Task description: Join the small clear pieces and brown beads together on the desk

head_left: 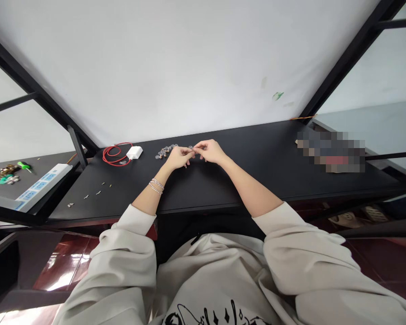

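Observation:
My left hand (180, 157) and my right hand (209, 151) meet above the black table (250, 180), fingertips pinched together. What sits between them is too small to make out. Just left of my left hand lies a cluster of small clear, round pieces (164, 152) with some copper-coloured parts. One more clear round piece (190, 147) shows behind my fingertips. A silvery bracelet circles my left wrist.
A white charger (134, 152) with a coiled red cable (111, 155) lies at the table's left. Nearer are several tiny metal bits (98, 192). Further left are a white power strip (42, 187) and a green screwdriver (24, 166). A blurred-out object (331, 151) lies at right.

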Demonstrator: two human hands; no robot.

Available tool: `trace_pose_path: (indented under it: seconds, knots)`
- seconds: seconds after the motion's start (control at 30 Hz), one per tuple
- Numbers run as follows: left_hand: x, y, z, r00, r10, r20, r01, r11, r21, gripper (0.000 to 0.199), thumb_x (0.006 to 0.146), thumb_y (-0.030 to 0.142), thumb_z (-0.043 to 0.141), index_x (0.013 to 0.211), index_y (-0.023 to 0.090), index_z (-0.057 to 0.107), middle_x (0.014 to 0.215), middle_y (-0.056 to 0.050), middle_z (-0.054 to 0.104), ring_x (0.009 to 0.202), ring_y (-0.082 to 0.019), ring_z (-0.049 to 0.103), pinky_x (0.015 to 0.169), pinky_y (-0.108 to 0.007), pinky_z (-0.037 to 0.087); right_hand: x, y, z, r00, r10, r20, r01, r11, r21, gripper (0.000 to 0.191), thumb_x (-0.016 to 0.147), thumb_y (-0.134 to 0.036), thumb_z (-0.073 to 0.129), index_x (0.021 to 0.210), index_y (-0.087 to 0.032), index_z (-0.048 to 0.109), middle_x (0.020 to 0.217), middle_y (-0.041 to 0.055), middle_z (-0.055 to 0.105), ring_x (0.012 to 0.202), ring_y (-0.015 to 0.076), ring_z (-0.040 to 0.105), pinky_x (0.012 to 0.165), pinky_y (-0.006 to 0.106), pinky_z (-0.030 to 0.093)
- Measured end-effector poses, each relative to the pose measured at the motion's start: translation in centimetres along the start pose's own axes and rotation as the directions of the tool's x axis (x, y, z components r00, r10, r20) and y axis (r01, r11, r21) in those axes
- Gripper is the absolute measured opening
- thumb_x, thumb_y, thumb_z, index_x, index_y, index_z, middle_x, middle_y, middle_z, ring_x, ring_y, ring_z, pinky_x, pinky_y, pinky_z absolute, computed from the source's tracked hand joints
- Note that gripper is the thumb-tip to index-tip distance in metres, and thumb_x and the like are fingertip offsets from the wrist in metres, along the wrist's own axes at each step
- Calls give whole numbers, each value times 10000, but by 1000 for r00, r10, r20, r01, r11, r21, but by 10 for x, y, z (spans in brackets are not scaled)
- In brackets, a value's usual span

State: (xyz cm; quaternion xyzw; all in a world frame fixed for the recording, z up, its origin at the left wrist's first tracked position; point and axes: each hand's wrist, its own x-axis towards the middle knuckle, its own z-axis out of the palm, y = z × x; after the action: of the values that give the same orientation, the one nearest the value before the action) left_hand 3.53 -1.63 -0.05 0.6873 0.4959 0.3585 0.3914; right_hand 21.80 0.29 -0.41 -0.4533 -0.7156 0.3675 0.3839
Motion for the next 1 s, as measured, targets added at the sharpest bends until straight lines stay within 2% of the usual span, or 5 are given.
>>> trace_pose_path:
  seconds: [0.17, 0.43, 0.6, 0.8, 1.0]
  knots:
    - [-1, 1, 0, 1000, 1, 8, -1, 1000, -2, 131, 878, 218, 748, 893, 88, 758, 823, -91, 762, 476, -80, 595, 404, -182, 484, 2, 4, 0, 999, -35, -14, 35, 999, -27, 107, 910, -225, 712, 847, -151, 756, 739, 45, 760, 515, 110, 634, 524, 211, 518]
    - [1, -1, 1, 1000, -11, 3, 11, 1000, -10, 170, 876, 262, 771, 911, 99, 735, 822, -87, 765, 466, -84, 602, 405, -188, 480, 2, 4, 0, 998, -24, -62, 21, 998, -51, 140, 915, -274, 717, 849, -152, 742, 754, 48, 757, 520, 120, 645, 553, 235, 541]
    - [0, 1, 1, 999, -38, -4, 38, 999, -27, 163, 881, 235, 761, 968, 107, 708, 836, -91, 772, 454, -84, 599, 403, -187, 470, 3, 4, -2, 993, 26, -117, -30, 999, -32, 95, 895, -250, 755, 876, -161, 731, 851, 66, 779, 536, 122, 669, 490, 214, 537]
    - [0, 1, 1, 999, -46, -5, 46, 998, -33, 145, 878, 217, 763, 946, 113, 687, 848, -96, 775, 453, -83, 599, 402, -189, 466, 4, 1, -4, 979, 152, -137, -134, 982, 129, 72, 910, -198, 749, 894, -163, 688, 932, 88, 786, 569, 133, 713, 402, 181, 520]
    - [-1, 2, 2, 998, -54, -11, 53, 998, -33, 97, 888, 164, 738, 908, 119, 655, 844, -88, 766, 448, -78, 592, 395, -183, 458, 7, 5, -9, 961, 172, -214, -154, 983, 100, 136, 851, -119, 773, 971, -158, 722, 997, 91, 777, 575, 129, 707, 403, 187, 525]
